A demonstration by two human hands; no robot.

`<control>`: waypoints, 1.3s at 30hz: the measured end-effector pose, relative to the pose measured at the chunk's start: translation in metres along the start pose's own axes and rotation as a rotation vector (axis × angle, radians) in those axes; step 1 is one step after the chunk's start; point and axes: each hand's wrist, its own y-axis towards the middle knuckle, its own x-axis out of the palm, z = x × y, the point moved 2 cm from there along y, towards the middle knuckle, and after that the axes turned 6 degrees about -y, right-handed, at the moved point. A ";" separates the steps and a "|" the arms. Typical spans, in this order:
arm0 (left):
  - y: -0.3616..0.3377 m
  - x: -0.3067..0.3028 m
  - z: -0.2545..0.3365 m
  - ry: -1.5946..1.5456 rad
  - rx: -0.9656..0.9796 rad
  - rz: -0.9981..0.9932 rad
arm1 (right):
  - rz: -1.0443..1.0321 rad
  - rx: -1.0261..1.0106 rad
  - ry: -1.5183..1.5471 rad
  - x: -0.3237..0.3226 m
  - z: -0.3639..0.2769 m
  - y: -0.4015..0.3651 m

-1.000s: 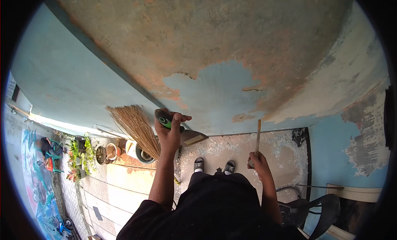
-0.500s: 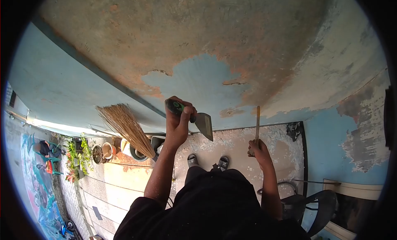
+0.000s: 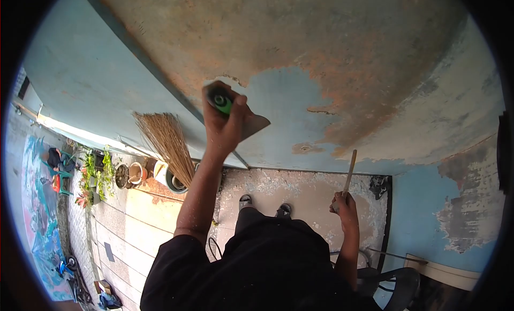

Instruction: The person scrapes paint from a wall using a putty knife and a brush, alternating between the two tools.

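My left hand (image 3: 225, 121) is wrapped round the black-and-green handle of a paint scraper (image 3: 256, 126). Its wide metal blade points to the right and overlaps the blue paint of the wall (image 3: 276, 97) in this view. Low on the right, my right hand (image 3: 345, 208) is closed round a thin wooden stick-like handle (image 3: 350, 172), which sticks up out of the fist. The fingers partly hide a dark lower end. Around the remaining blue patch, the wall shows bare grey and orange-brown plaster with ragged paint edges.
Paint flakes litter the floor (image 3: 257, 185) around my sandalled feet. A twig broom (image 3: 167, 142) leans at the left near pots and buckets (image 3: 174, 182). A black chair (image 3: 393, 287) stands at the lower right. Far left, a person (image 3: 60, 160) sits beyond plants (image 3: 96, 177).
My left hand has risen with the scraper, up and slightly left against the wall. My right hand sits a little lower and further right, its stick tilted more. The whole view has shifted slightly.
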 end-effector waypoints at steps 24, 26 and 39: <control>0.126 0.046 0.070 0.468 0.278 -1.260 | -0.042 -0.848 0.241 0.150 -0.172 -0.093; 0.122 0.044 0.070 0.494 0.299 -1.278 | 0.002 -0.845 0.266 0.160 -0.161 -0.099; 0.106 0.046 0.056 0.535 0.393 -1.420 | 0.168 -0.854 0.388 0.185 -0.130 -0.118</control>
